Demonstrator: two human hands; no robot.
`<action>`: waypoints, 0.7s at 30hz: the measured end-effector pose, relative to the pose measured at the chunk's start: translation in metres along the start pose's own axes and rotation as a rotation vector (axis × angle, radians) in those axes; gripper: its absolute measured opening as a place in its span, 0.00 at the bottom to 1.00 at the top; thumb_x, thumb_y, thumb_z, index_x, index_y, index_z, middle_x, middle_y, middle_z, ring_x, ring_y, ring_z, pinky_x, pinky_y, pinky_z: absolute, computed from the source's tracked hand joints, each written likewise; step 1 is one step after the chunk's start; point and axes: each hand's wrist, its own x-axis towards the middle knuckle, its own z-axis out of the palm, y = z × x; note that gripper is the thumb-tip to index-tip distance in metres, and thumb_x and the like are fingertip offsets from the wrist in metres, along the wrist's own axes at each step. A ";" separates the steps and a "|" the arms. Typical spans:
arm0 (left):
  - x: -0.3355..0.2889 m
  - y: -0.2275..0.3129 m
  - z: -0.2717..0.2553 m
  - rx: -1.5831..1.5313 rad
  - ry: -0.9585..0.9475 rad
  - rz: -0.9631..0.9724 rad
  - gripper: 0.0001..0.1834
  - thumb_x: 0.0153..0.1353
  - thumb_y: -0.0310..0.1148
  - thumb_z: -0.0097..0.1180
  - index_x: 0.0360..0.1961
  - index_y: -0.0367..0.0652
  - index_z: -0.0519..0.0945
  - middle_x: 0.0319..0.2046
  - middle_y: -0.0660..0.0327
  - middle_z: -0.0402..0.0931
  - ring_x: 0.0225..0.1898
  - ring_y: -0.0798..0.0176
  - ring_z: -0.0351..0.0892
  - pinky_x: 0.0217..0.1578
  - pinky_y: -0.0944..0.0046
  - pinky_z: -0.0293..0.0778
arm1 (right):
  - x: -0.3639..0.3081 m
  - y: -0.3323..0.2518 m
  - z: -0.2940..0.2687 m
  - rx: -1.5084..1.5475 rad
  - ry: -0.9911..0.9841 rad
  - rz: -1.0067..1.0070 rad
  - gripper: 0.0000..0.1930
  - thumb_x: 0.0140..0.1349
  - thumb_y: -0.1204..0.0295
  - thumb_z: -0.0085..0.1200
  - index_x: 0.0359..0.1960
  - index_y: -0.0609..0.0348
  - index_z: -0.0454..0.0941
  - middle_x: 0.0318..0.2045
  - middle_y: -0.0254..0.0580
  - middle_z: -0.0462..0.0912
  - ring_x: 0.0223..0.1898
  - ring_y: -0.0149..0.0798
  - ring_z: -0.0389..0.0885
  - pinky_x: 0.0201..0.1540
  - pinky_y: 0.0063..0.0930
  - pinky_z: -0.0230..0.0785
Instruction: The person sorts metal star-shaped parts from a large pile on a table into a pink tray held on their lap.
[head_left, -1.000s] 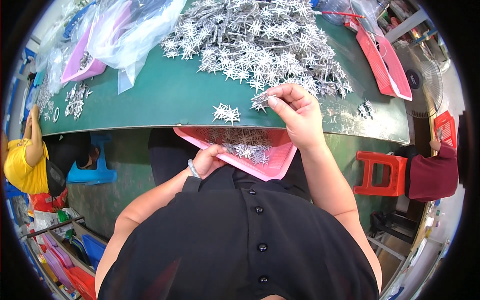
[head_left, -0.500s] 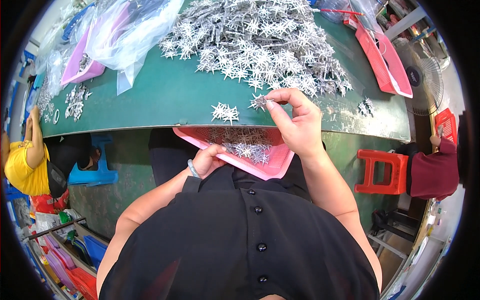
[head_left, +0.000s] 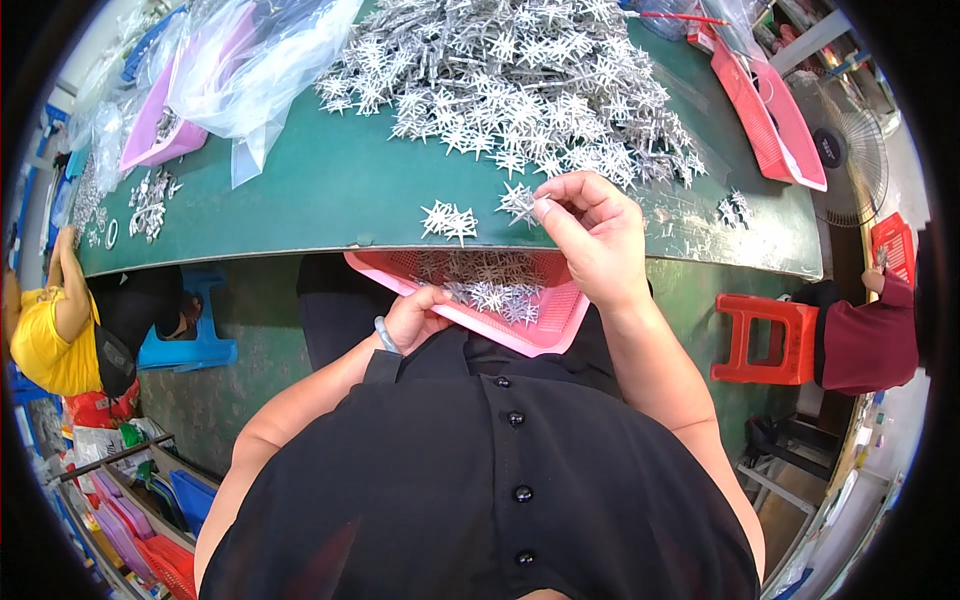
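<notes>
My right hand [head_left: 598, 236] pinches a silvery star-shaped piece [head_left: 517, 203] between thumb and fingers, just above the front edge of the green table [head_left: 330, 200]. A few more star pieces [head_left: 449, 222] lie to its left. Beyond the hand rises a large heap of the same metal stars [head_left: 520, 80]. On my lap rests a pink plastic basket [head_left: 560, 330], partly under the table edge, with many stars inside. My left hand [head_left: 414, 320] grips the basket's near left rim, its thumb on top; the other fingers are mostly hidden.
A purple basket [head_left: 150, 155] and clear plastic bags [head_left: 270, 95] sit at the far left, a pink basket [head_left: 770, 130] at the far right beside a fan [head_left: 850, 155]. Two people work at either side, near a blue stool [head_left: 195, 350] and a red stool [head_left: 765, 340].
The star in my right hand has turned, showing its pale face more clearly, and the fingers have shifted slightly. My left hand and the basket stay put.
</notes>
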 end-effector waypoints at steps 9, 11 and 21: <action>0.001 -0.003 -0.006 -0.070 -0.012 0.002 0.23 0.50 0.26 0.47 0.49 0.31 0.66 0.45 0.52 0.71 0.48 0.53 0.71 0.57 0.53 0.61 | 0.015 -0.005 -0.083 -0.006 0.343 -0.151 0.07 0.52 0.81 0.54 0.34 0.64 0.75 0.27 0.32 0.77 0.30 0.22 0.73 0.35 0.14 0.66; 0.000 -0.003 0.002 -0.164 -0.026 0.017 0.21 0.50 0.24 0.47 0.48 0.32 0.67 0.43 0.54 0.72 0.45 0.58 0.72 0.51 0.56 0.66 | 0.018 0.001 -0.136 -0.139 0.480 -0.168 0.10 0.54 0.81 0.52 0.39 0.67 0.73 0.26 0.31 0.76 0.29 0.21 0.71 0.33 0.13 0.63; 0.005 -0.005 -0.008 -0.048 0.030 -0.052 0.22 0.50 0.28 0.49 0.49 0.37 0.67 0.43 0.54 0.73 0.46 0.54 0.73 0.53 0.53 0.65 | 0.005 0.036 -0.184 -1.358 0.569 -0.358 0.10 0.50 0.74 0.53 0.36 0.58 0.77 0.35 0.46 0.78 0.38 0.47 0.73 0.43 0.34 0.64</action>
